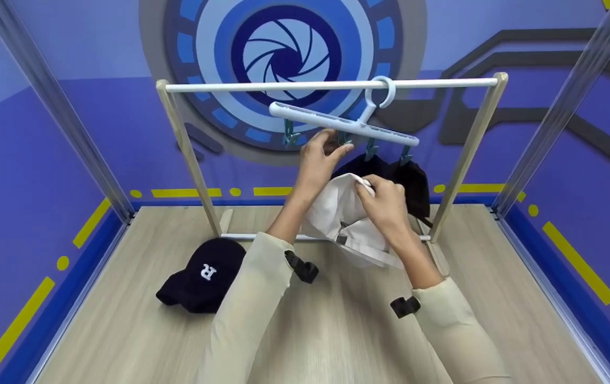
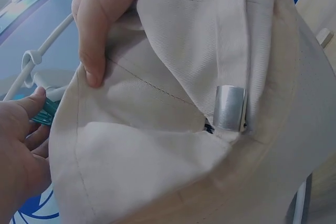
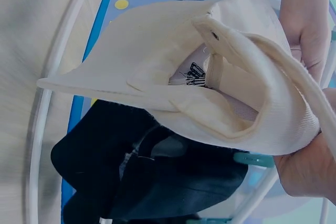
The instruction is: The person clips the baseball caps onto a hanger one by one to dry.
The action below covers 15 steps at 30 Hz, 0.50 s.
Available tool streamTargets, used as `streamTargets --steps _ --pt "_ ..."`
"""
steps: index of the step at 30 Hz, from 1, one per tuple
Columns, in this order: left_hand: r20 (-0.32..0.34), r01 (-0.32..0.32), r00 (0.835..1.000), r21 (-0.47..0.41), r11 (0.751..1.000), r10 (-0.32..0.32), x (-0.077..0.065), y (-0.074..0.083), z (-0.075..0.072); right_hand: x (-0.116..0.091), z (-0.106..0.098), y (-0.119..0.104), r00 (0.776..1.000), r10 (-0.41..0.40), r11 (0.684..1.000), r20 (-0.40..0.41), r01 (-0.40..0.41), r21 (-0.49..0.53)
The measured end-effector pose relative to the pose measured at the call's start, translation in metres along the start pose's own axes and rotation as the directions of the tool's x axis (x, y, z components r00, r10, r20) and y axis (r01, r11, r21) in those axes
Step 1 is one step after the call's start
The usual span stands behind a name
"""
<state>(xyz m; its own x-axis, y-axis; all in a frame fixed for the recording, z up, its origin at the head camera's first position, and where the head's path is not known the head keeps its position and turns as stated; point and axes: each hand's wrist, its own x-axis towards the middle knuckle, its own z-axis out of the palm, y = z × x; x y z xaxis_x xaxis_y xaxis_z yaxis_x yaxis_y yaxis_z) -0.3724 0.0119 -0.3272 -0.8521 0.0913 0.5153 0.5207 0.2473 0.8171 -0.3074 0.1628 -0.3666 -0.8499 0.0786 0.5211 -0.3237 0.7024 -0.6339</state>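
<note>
My right hand grips a white cap by its edge, below the hanger. The cap's inside and back strap with a metal buckle face the left wrist camera. My left hand pinches a green clip on the light blue hanger, thumb on one side and fingers on the other. Right beside the clip is the cap's edge. Dark headwear hangs from the green clips at the hanger's right end, partly hidden behind the white cap.
The hanger hooks over the white rail of a wooden-sided rack and tilts down to the right. One more green clip dangles at its left end. A dark cap with a white letter lies on the wooden tabletop, left of my forearms.
</note>
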Motion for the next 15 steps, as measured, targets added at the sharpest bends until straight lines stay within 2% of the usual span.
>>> streamTargets --steps 3,8,11,15 --pt "0.009 -0.046 0.999 0.016 0.999 0.046 -0.0008 0.0009 0.0006 0.0003 0.0001 0.0022 1.0 -0.002 1.0 -0.001 0.002 -0.005" --pt "-0.018 -0.1 0.995 0.057 0.993 0.101 -0.003 -0.0027 0.002 -0.0011 0.0012 0.005 1.0 0.005 1.0 0.005 -0.005 0.002" --pt "-0.044 -0.104 0.993 0.086 0.991 0.109 -0.0045 -0.0058 0.0033 -0.0028 0.0025 0.0067 1.0 0.014 1.0 0.013 -0.014 0.01" --pt "-0.071 -0.09 0.993 0.077 0.993 0.095 -0.0051 -0.0077 0.0056 -0.0036 0.0028 0.0085 1.0 0.016 1.0 0.023 -0.016 0.011"
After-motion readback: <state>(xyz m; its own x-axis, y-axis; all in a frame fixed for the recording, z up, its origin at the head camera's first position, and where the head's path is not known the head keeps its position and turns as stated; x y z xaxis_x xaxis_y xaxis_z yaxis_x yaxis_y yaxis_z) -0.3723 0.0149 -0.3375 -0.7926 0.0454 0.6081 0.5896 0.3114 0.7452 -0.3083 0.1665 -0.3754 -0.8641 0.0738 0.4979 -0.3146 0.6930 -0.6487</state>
